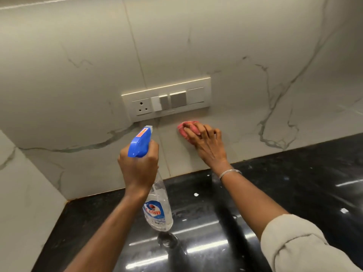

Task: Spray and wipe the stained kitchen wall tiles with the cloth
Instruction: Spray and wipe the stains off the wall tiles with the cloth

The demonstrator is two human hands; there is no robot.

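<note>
The fingers of the right hand are bent over a bunched pink cloth and press it against the tiles, just below the right half of the switch plate; the cloth lies on the wall, apart from the plate's lower edge. The fingers of the left hand are curled tight round the neck of a bottle, gripping it below the left half of the switch plate. Its blue trigger head rises above the knuckles, and the grey nozzle points at the tile just under the plate's bottom edge, near it but not touching. The bottle's clear body, with a blue and red label, hangs tilted from the hand, its base above the counter. A thin metal bangle rings the right wrist, and a rolled pale sleeve covers that arm further back. The tiles are pale with grey veins, and a joint runs down behind the plate. The glossy black counter meets the wall well below the plate and is flecked with white bits
</note>
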